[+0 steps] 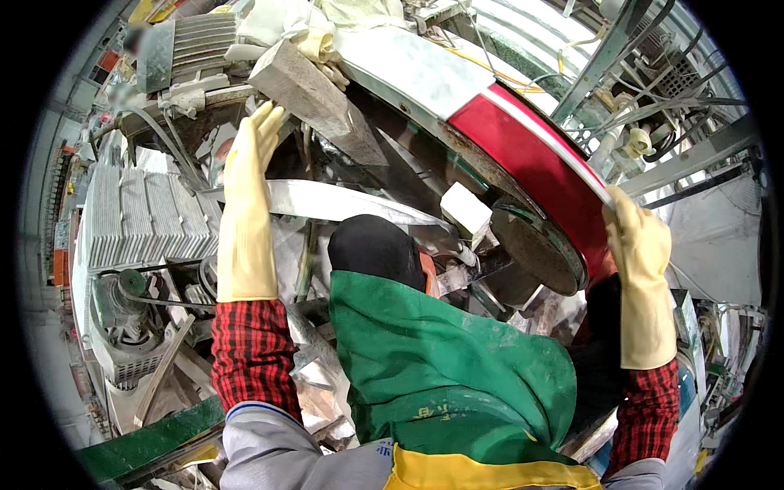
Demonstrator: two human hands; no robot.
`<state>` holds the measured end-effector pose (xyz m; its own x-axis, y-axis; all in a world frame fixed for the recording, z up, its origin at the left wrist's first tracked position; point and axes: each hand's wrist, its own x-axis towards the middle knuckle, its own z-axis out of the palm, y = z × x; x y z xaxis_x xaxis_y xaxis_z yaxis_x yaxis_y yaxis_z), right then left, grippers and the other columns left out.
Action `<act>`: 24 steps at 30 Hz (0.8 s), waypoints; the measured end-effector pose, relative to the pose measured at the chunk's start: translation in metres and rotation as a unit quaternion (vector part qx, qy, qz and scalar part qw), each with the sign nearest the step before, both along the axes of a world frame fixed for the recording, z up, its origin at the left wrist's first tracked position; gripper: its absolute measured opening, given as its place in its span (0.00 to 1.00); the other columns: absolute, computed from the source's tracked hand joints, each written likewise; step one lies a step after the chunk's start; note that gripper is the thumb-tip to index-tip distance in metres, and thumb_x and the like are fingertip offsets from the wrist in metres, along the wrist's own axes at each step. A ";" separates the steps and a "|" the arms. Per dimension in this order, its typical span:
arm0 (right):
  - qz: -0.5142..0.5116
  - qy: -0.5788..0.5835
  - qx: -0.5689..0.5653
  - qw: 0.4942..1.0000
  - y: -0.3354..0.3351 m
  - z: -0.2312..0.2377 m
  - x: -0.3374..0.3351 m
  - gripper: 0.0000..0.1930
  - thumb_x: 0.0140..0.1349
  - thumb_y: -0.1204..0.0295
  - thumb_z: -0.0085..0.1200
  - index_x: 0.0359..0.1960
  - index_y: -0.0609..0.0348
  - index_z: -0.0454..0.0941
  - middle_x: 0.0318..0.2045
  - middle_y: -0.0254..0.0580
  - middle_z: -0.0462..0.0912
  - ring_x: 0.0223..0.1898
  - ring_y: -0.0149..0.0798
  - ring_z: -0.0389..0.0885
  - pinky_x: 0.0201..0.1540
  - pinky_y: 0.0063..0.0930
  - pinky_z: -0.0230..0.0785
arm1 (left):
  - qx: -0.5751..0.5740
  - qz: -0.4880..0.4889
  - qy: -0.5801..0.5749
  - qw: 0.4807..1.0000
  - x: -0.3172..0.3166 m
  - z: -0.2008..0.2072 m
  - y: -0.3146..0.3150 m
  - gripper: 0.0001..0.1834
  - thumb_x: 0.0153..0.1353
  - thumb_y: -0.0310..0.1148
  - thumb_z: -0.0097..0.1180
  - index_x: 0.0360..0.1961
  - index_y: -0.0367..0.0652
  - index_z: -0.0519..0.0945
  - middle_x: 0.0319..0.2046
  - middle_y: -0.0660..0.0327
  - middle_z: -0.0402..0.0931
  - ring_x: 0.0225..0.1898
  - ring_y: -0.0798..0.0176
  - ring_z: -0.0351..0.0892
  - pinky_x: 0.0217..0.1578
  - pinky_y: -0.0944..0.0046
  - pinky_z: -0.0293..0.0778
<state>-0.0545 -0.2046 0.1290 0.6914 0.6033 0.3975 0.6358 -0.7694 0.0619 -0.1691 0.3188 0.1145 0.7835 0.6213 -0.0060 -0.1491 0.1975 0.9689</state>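
My left hand (249, 204), in a pale yellow rubber glove, is raised with its fingers stretched out and nothing in it. Its fingertips are close to the lower left side of a long grey block (314, 98), which lies slanting over the machine. My right hand (641, 269), gloved alike, has its fingers curled at the outer edge of a curved red and white machine cover (531, 159). Its fingertips are partly hidden. Between my hands, a white block (465, 208) sits beside a dark round plate (535, 249), and a curved white strip (351, 200) crosses the opening.
Several thin white slabs (147, 212) stand stacked at left above a motor (131, 298). My green apron (449, 351) covers the lower middle. A pale yellow glove (314, 41) shows at the block's far end. Broken pieces lie below; hoses and metal bars (694, 163) crowd the right.
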 end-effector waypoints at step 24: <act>0.033 0.109 0.006 0.993 0.058 -0.048 -0.014 0.37 0.52 0.62 0.71 0.66 0.52 0.73 0.63 0.50 0.75 0.64 0.56 0.72 0.61 0.49 0.67 | 0.660 -0.132 -0.196 0.713 0.135 -0.065 -0.225 0.16 0.58 0.33 0.63 0.47 0.44 0.82 0.48 0.55 0.78 0.53 0.43 0.75 0.56 0.46 0.71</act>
<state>-0.0688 -0.1464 0.0814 0.7208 0.6468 0.2491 0.6825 -0.7251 -0.0920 -0.0338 0.0941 0.0491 0.6548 -0.2866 0.6994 -0.5865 -0.7763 0.2310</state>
